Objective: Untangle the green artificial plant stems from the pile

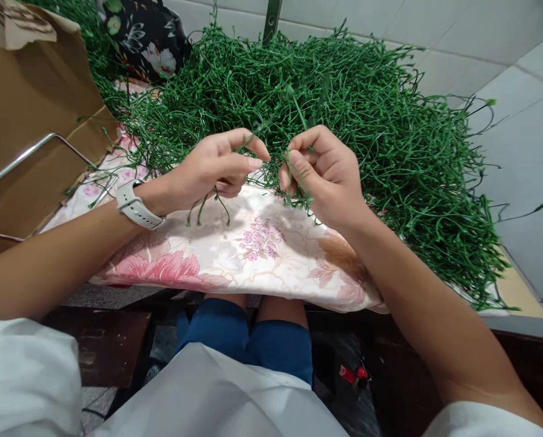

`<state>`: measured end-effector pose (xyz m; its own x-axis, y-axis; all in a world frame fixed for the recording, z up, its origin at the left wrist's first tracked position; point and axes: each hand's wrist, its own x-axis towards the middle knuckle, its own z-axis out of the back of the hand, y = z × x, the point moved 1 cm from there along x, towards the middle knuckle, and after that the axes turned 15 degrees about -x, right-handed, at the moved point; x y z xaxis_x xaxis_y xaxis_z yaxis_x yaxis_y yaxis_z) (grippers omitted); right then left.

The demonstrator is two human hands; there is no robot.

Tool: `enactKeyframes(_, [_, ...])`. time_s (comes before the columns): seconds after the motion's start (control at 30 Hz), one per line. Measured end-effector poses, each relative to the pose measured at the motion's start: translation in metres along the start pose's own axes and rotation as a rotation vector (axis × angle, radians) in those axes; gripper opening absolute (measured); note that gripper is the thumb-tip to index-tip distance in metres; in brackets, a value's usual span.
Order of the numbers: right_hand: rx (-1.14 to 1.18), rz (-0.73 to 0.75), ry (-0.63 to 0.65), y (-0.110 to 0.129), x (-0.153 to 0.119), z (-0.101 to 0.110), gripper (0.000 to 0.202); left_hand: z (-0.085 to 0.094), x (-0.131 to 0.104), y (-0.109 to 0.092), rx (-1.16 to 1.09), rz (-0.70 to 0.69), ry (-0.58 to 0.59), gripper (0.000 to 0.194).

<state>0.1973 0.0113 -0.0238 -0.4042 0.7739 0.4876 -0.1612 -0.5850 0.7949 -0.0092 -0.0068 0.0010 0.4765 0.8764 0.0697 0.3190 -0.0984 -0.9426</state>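
My left hand [223,164] is at the middle of the table, its thumb and index finger stretched out and apart. Its other fingers curl around several thin green stems [200,211], whose ends hang below the palm. Close by on the right, my right hand [326,170] pinches a green stem [298,108] between thumb and fingers; its upper end is blurred. A small gap separates the two hands. Just behind them spreads a large heap of tangled green stems [262,79] with small knobbed ends, which look artificial.
A floral cloth [216,255] covers the table. An open cardboard box [34,115] with a bent metal rod [20,159] stands at left. Behind it sits a black floral bag [148,36]. White tiled wall [521,158] bounds the back and right. A dark wooden stool [102,346] is below.
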Motion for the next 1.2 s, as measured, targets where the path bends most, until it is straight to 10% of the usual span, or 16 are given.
enactKeyframes(0.53, [-0.089, 0.092, 0.128, 0.008, -0.004, -0.005, 0.041, -0.001, 0.0, 0.009, 0.382, -0.371, -0.027, 0.042])
enactKeyframes(1.2, [0.188, 0.126, 0.493, 0.016, -0.004, 0.001, 0.03, -0.014, -0.011, 0.005, -0.177, 0.114, 0.05, 0.04])
